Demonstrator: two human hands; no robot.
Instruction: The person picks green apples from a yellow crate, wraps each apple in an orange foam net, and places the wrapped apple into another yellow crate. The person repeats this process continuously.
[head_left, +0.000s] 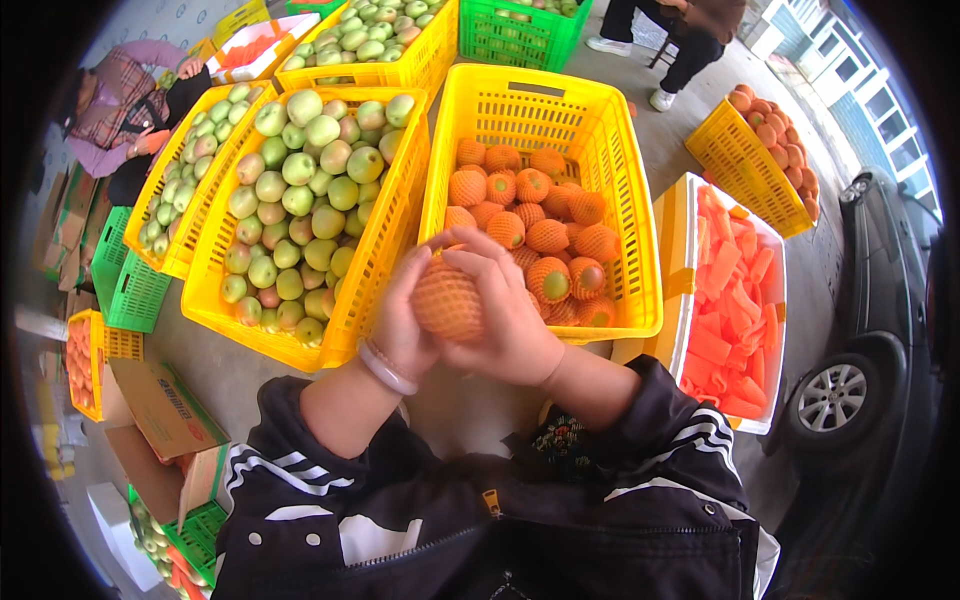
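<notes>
Between my two hands is an apple in an orange foam net sleeve. My left hand, with a pale bangle at its wrist, cups the sleeved apple from the left. My right hand wraps it from the right, fingers over its top. Both hands are at the near rim of a yellow plastic crate, partly filled with apples in orange foam nets. To the left stands a yellow crate heaped with bare green-red apples.
Right of the crates, a white foam box holds loose orange foam nets. More apple crates stand behind. One person sits at left, another at upper right. An opened cardboard box is at lower left; a dark car is at right.
</notes>
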